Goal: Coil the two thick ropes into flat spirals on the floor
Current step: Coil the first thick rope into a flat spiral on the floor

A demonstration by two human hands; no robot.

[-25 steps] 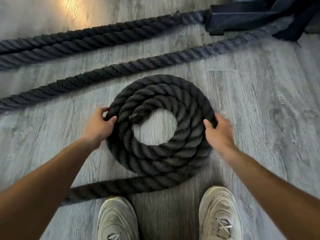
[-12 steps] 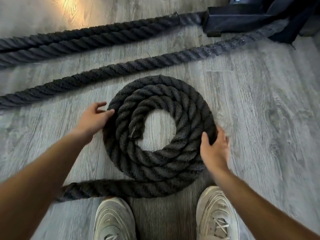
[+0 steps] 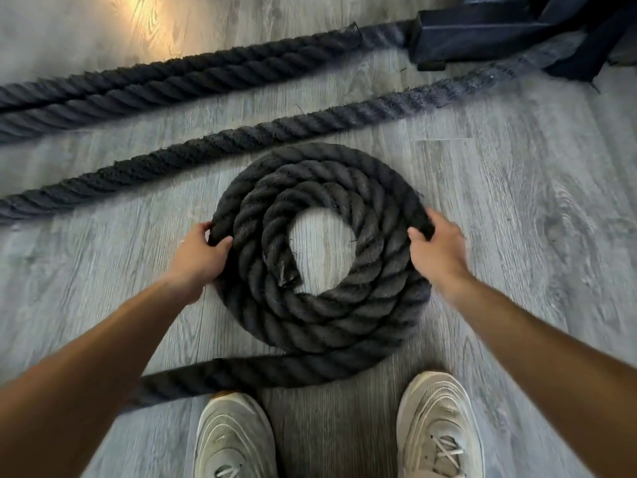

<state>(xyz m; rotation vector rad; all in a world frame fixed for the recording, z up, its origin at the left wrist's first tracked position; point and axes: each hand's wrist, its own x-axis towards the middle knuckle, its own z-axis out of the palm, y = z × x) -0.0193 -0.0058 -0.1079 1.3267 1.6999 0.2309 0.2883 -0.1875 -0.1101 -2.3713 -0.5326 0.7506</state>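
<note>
At frame centre the coiled rope (image 3: 320,257) is gripped on its outer turn by the left hand (image 3: 198,257) and right hand (image 3: 436,251), fingers curled over it. It is judged heavy, stiff and rough; the outermost turn is best held.

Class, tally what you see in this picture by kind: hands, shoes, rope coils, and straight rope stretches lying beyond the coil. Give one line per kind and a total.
Hands: 2, left hand and right hand
Shoes: 2, left shoe and right shoe
Rope coils: 1, coil
Straight rope stretches: 2, far stretch and near stretch
Total: 7
</note>
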